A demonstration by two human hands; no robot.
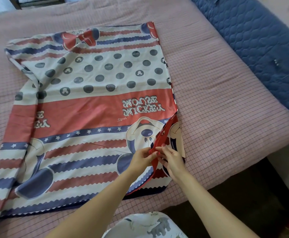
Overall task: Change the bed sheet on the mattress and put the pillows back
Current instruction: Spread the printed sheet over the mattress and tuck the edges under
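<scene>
Cotton in red, white and navy stripes is lying folded on the pink checked mattress (217,93), and this sheet (88,107) is stretching away from the person, its long axis running near to far, with the printed lettering reading upside down from here. Both hands are working at its near right edge, where a red-lined fold is opening along that side. The left hand (141,158) is pinching the red hem with curled fingers (153,154), and the right hand (172,160) is touching it from the other side, its fingers pinching the same hem just beside the left ones. The bulk of the sheet is lying to the left and far of the fingers, so unfolding would probably mean drawing the pinched layer out to the right; that is a judgement only. A blue quilt (260,40) is lying along the far right, well apart from the hands. At the near edge, an elephant-print pillow (150,225) is sitting close to the forearms and may be getting in the way once the sheet is spreading nearward.
</scene>
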